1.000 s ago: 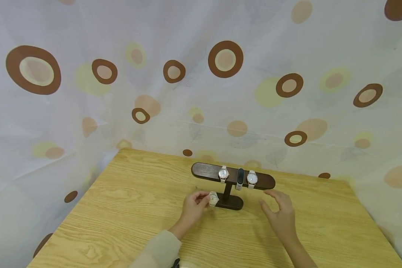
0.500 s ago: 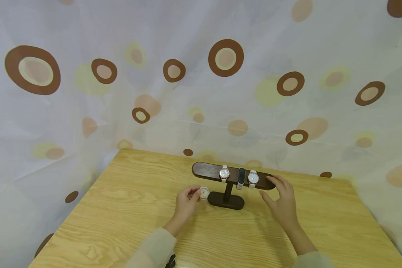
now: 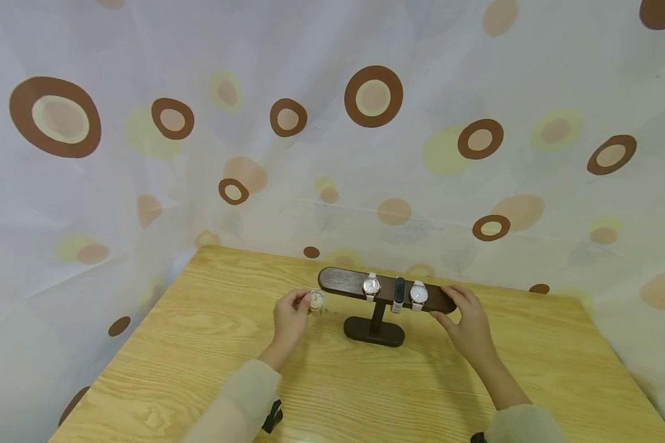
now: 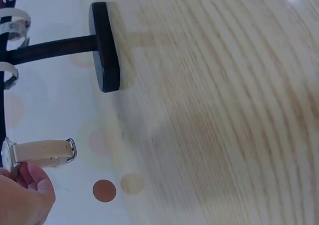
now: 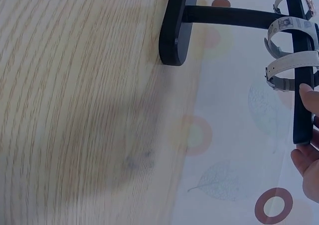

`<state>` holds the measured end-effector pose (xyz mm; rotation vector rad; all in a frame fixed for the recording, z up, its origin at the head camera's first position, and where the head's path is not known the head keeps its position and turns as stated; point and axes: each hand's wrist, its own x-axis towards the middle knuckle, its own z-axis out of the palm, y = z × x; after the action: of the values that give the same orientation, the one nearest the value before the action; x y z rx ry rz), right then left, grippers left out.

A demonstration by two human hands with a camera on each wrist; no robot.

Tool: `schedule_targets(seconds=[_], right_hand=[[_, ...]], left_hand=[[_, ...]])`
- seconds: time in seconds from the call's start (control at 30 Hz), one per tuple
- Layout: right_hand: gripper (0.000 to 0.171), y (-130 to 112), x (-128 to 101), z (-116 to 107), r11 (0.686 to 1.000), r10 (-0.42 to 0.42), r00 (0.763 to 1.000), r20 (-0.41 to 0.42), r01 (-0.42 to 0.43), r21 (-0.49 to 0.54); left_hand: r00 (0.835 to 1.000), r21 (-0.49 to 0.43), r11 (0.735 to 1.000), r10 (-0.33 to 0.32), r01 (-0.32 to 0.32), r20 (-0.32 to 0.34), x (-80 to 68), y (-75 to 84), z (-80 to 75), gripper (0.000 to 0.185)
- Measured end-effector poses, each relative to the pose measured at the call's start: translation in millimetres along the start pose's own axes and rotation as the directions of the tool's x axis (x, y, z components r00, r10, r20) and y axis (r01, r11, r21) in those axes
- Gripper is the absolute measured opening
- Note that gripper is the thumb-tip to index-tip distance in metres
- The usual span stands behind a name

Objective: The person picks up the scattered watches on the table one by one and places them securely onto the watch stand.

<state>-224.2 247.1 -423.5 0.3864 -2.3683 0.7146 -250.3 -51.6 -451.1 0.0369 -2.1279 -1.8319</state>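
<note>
In the head view my left hand (image 3: 288,321) pinches a wristwatch (image 3: 317,301) by its case, just off the left end of a dark wooden watch stand (image 3: 340,281). The left wrist view shows its pale strap (image 4: 42,149) hanging as a closed loop with the buckle away from the case. My right hand (image 3: 472,323) grips the stand's right end, thumb in front and fingers over the bar. On the bar sit a rose-gold-rimmed watch (image 3: 371,287), a fitness band (image 3: 399,290) with a dark screen, and a white-faced watch (image 3: 419,294) nearest my right hand.
The stand's oval base (image 3: 374,332) rests on a wood-grain table (image 3: 199,344). A white cloth (image 3: 321,154) with brown and yellow circles hangs behind the table and at its sides. Dark straps (image 3: 273,416) show at the cuffs.
The left hand has lifted the watch from beside the base, moving up and left to the bar's left end. The right hand has gone from beside the bar to holding its right end.
</note>
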Motion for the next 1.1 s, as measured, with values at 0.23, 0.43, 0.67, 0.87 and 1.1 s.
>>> schedule_targets(seconds=[0.23,0.43,0.67,0.87,1.1], right_hand=[[0.050,0.5,0.4,-1.4,1.000,0.009,1.000,0.007,-0.009,0.000],[0.051,3.0,0.4,-0.2,1.000,0.019,1.000,0.015,-0.019,-0.009],[0.050,2.3,0.5,-0.6,0.999,0.030,0.999,0.030,-0.029,-0.013],[0.050,0.7,1.4,-1.3,0.999,0.040,0.998,0.046,-0.040,-0.011],[0.050,0.7,1.1,-2.8,0.999,0.034,0.999,0.039,-0.034,-0.015]], left_hand=[[0.997,-0.033,0.999,-0.030,0.028,-0.067,9.5,8.8,-3.0,0.016],[0.996,-0.049,0.998,-0.044,0.041,-0.078,16.5,17.8,-3.1,0.017],[0.998,-0.030,0.999,-0.033,0.031,-0.055,23.8,26.1,-0.7,0.017],[0.999,0.022,1.000,-0.010,0.011,-0.046,30.2,30.0,2.3,0.017],[1.000,0.068,0.998,0.014,-0.014,-0.005,33.0,33.1,4.4,0.018]])
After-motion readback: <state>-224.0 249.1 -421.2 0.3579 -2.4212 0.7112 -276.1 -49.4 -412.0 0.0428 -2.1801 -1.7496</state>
